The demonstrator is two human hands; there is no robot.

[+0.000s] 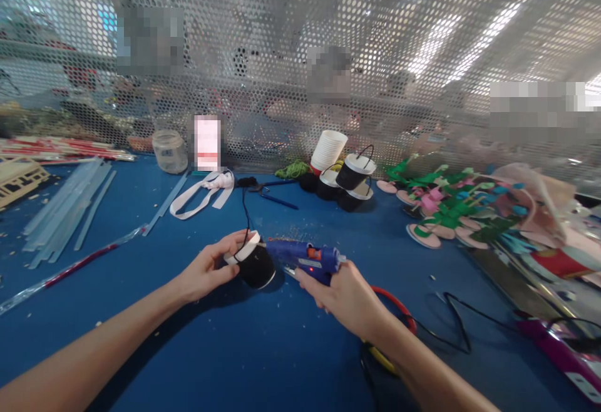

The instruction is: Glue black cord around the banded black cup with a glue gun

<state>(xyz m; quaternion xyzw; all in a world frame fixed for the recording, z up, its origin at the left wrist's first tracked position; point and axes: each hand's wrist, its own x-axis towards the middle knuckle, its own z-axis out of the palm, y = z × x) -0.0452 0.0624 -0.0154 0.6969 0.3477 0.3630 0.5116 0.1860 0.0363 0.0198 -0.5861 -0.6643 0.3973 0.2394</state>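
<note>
My left hand (213, 265) is closed around a small black cup (256, 265) with a white rim, tilted on its side. A black cord (246, 215) loops up from the cup. In my right hand (345, 296) is a blue hot glue gun (300, 255) with a small red light glowing on its body. Its nozzle points left and is close to the cup's upper edge; whether they touch I cannot tell. The fingers around the glue gun's handle are partly hidden.
Glue sticks (70, 211) lie at left, near a glass jar (169, 151) and white ribbon (201, 196). Black cups (355, 173) and stacked white cups (329, 148) stand behind. Craft flowers (436, 205) and a purple power strip (558, 352) are at right. A perforated metal screen (272, 36) closes the back.
</note>
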